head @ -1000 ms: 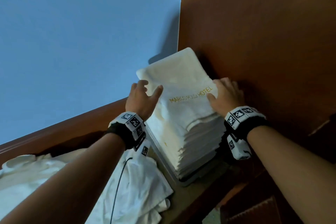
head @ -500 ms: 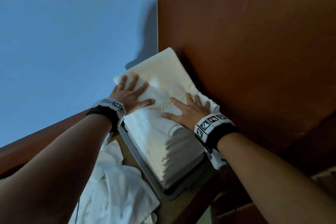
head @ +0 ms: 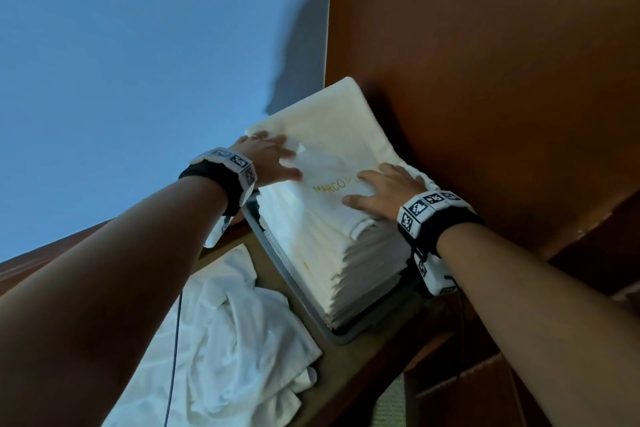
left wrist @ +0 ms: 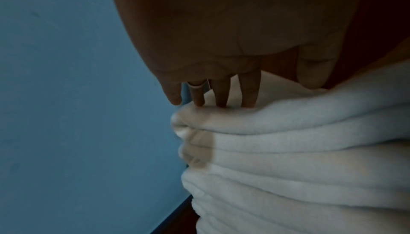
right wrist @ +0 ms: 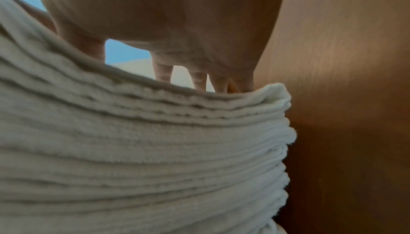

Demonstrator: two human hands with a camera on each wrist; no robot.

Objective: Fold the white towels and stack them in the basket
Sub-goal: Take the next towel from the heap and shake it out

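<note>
change: L hand [head: 268,159] sliding out to the far-left corner of the top towel [head: 332,135] vs 0.5 s ago, when it was sitting nearer the gold lettering; R hand [head: 382,192] staying put near the front-right edge, cam tilting a bit.
basket: grey basket [head: 287,267] sitting on the wooden ledge [head: 360,367], tucked against the brown wood panel [head: 485,80]; only its front rim + near corner showing.
contents: tall stack of folded white towels [head: 346,253] filling it and rising well above the rim; top towel lying flat, gold "MARCO…" lettering [head: 334,184] partly covered by R hand.
L fingers: straight, spread, pressing down on the top towel's corner edge, not curling round anything; L wrist cam showing four fingertips [left wrist: 221,97] touching the fold, ring on one finger.
R fingers: flat, slightly spread, palm down on top towel, thumb pointing left twd the lettering; R wrist cam showing fingertips [right wrist: 164,73] resting on the top layer just beside the panel. Not gripping.
unfolded: crumpled pile of white towels [head: 235,340] lying on the ledge left of the basket, touching or nearly touching its rim, can't tell which.
bg: blue wall [head: 138,62] behind.
</note>
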